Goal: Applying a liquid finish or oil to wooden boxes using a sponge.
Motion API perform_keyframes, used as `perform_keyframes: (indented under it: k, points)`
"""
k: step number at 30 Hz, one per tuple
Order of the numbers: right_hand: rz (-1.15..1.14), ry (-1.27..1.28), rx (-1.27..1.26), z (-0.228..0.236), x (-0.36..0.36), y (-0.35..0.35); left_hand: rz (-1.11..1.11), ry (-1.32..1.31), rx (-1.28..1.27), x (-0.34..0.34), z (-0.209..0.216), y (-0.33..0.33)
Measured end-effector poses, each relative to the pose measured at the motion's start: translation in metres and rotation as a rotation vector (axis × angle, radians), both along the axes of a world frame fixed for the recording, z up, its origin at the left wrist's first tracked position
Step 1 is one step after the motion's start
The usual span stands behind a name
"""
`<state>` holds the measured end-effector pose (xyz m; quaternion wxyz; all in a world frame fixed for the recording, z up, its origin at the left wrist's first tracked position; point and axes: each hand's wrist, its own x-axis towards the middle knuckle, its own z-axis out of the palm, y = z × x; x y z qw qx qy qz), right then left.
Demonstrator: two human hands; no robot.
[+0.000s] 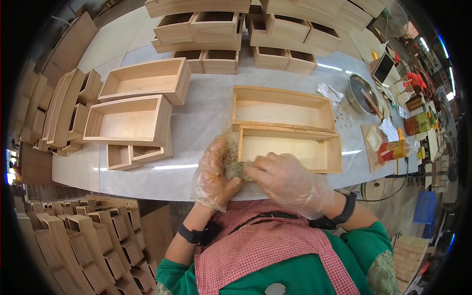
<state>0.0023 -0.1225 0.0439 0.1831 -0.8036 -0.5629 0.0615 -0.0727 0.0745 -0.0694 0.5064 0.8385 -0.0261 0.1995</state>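
Clear plastic gloves cover both my hands, which meet at the table's near edge. My left hand (210, 173) is curled around a tangled, brownish-green fibrous wad (232, 156); its exact material is unclear. The fingers of my right hand (287, 179) are bent and pinch the lower end of the same wad. Just beyond my right hand lies an open wooden box (300, 147), its near left corner partly hidden by that hand. A second wooden box (282, 109) sits against its far side. Both have darker, yellowish rims.
Paler wooden boxes (130, 120) are stacked at the left, and small drawer units (214, 29) stand at the back. On the right are a metal bowl (361, 93) with a brush-like stick, white cloths (330, 92) and a red-and-yellow container (393, 150). More boxes (93, 236) fill the lower left.
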Motion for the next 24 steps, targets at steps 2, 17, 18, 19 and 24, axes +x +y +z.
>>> perform_keyframes:
  k: [2, 17, 18, 19, 24]
  points:
    - [-0.077, -0.057, -0.014, 0.000, -0.003, -0.025, 0.017, 0.052, 0.034, 0.002, 0.002, -0.004]
    - [-1.156, 0.545, 0.532, -0.005, -0.027, -0.166, -0.322, 0.168, 0.422, 0.016, 0.064, -0.003]
    - [-1.167, 0.537, 0.538, -0.001, -0.024, -0.160, -0.258, 0.221, 0.242, 0.014, 0.066, -0.005]
    - [-1.210, 0.575, 0.603, 0.004, -0.020, -0.152, -0.267, 0.217, 0.248, 0.014, 0.076, -0.009]
    - [-1.144, 0.515, 0.726, 0.002, -0.001, -0.141, -0.062, 0.469, -0.181, 0.024, 0.083, -0.008]
